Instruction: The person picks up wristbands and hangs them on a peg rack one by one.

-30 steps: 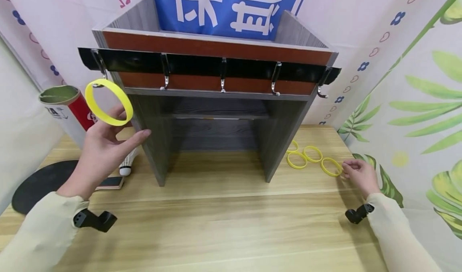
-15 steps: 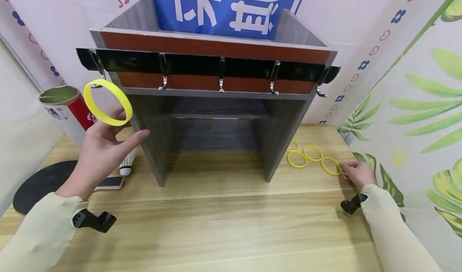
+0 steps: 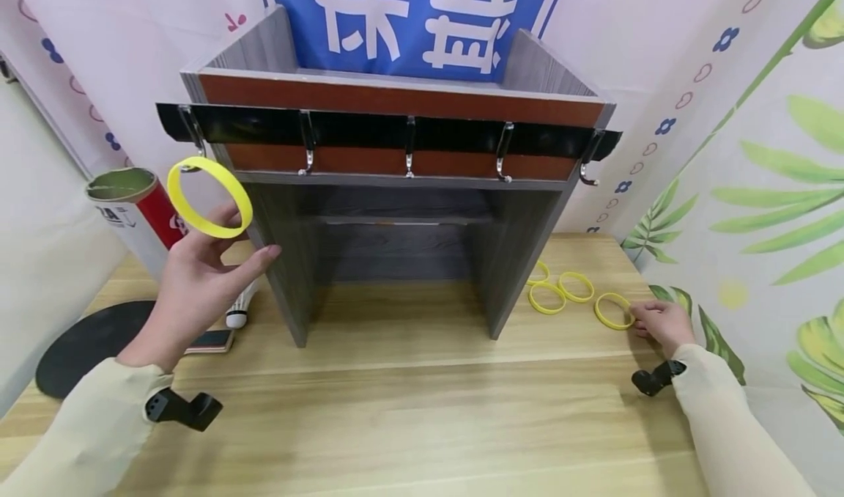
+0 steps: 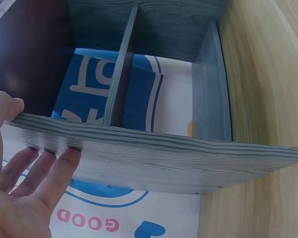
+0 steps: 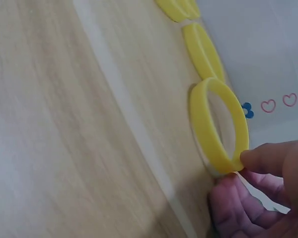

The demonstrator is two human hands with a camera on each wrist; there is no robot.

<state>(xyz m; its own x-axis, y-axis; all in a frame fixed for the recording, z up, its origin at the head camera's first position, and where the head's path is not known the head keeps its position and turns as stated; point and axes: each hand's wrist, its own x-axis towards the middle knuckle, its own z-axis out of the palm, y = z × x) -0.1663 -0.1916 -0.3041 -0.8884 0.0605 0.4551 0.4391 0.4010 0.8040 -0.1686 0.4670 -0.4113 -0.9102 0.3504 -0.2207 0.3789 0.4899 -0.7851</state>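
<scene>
My left hand (image 3: 201, 284) grips the front edge of the left side panel (image 4: 149, 144) of a grey wooden rack. Its thumb lies at the panel's edge and its fingers on the outer face. In front of that hand, a yellow wristband (image 3: 214, 229) hangs from the leftmost metal hook of the black hook strip (image 3: 356, 132). On the right side of the table, my right hand (image 3: 666, 325) pinches another yellow wristband (image 5: 208, 134) between thumb and fingers, tilted close to the tabletop. Beyond it lie three more yellow wristbands (image 5: 203, 49), partly cut off in the right wrist view.
Left of the rack stand a red and white tube (image 3: 141, 211), a shuttlecock (image 3: 237, 314), a dark flat object (image 3: 211, 341) and a black round mat (image 3: 92, 347). A patterned curtain (image 3: 745, 248) borders the table (image 3: 409, 416) at the right.
My right hand has drawn its wristband slightly away from the others, towards me and to the right. The left hand keeps its place on the rack; the head view has shifted a little.
</scene>
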